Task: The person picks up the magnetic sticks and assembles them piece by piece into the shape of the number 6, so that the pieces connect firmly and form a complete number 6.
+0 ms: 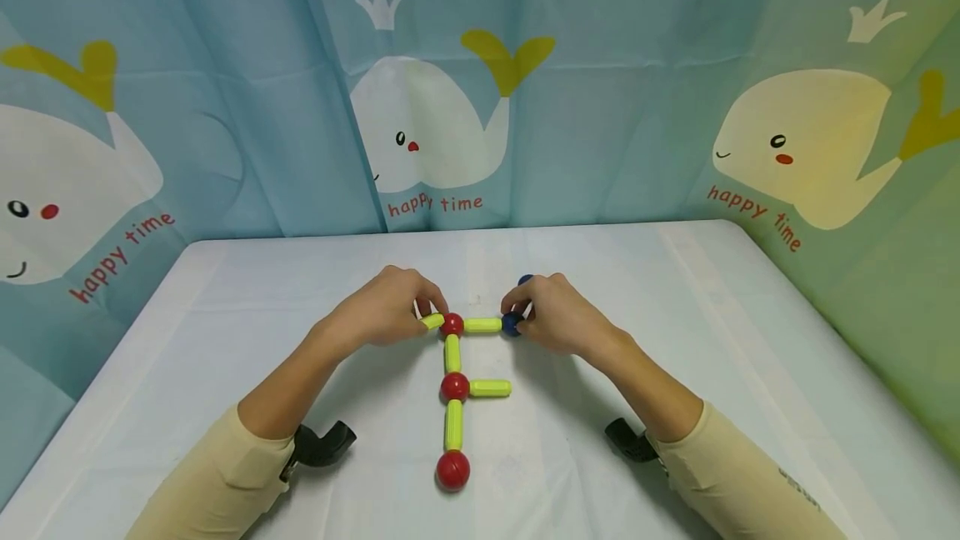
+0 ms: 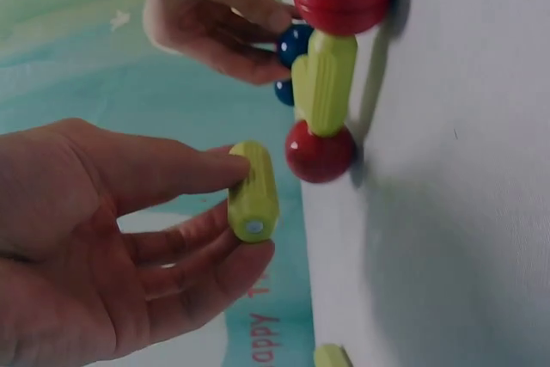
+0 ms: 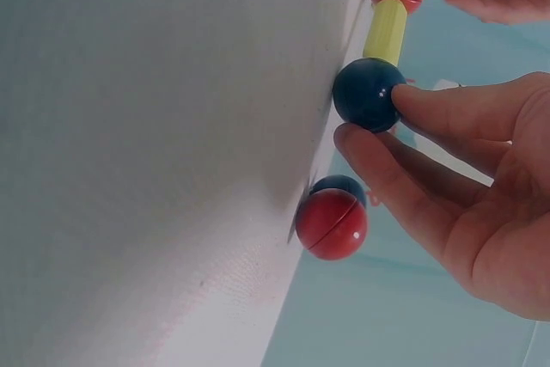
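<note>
My left hand (image 1: 390,307) pinches a yellow-green magnetic rod (image 2: 253,191) between thumb and fingers; a round metal tip shows at its end. In the head view that rod's end overlaps the top red ball (image 1: 452,324). My right hand (image 1: 562,313) grips a blue ball (image 3: 369,94) with thumb and fingertips, at the right end of a horizontal rod (image 1: 482,325) running from the top red ball. Below, an upright rod (image 1: 452,353) leads to a middle red ball (image 1: 454,387) with a side rod (image 1: 491,388). A lower rod (image 1: 453,425) joins it to the nearest red ball (image 1: 452,471).
Another blue ball (image 1: 526,279) lies just beyond my right hand. The right wrist view also shows a loose red ball (image 3: 332,224) near it. Part of one more rod (image 2: 331,356) appears at the left wrist view's lower edge. A whale-print curtain (image 1: 600,148) surrounds the white-covered table (image 1: 262,290).
</note>
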`<state>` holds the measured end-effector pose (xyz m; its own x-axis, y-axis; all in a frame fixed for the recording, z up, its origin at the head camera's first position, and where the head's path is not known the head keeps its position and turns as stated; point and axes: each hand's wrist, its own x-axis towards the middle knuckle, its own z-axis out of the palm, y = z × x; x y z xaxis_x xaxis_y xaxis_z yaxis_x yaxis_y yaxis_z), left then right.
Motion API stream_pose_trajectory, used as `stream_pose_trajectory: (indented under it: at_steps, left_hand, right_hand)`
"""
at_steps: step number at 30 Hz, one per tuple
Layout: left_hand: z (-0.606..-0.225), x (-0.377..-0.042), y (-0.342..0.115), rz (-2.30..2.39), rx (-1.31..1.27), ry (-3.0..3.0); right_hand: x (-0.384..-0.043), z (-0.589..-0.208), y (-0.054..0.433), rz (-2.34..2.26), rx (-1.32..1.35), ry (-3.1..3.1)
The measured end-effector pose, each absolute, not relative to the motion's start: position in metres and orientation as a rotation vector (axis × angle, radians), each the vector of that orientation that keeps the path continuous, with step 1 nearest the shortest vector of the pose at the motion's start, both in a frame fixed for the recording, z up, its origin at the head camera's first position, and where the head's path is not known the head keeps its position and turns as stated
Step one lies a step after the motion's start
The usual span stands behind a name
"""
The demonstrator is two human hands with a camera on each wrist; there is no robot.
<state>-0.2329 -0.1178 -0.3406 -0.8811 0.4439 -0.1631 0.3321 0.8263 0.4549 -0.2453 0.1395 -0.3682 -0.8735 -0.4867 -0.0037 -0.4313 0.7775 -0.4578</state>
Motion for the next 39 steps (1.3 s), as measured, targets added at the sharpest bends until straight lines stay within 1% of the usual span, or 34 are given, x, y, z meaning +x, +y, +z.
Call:
stream_pose_trajectory:
  at_steps: [11, 23, 39]
  left_hand:
    - [-0.332, -0.209, -0.097, 0.744, 0.826, 2.523]
    - [-0.343, -0.185, -0.074, 0.756, 1.021, 2.354]
    - [-0.36, -0.165, -0.055, 0.669, 1.101, 2.208]
  right_hand:
    - [-0.246, -0.367, 0.141, -0.679, -0.761, 2.862]
    - [-0.246, -0.369, 0.142, -0.697, -0.773, 2.847]
    - [-0.247, -0.371, 0.141, -0.695, -0.792, 2.862]
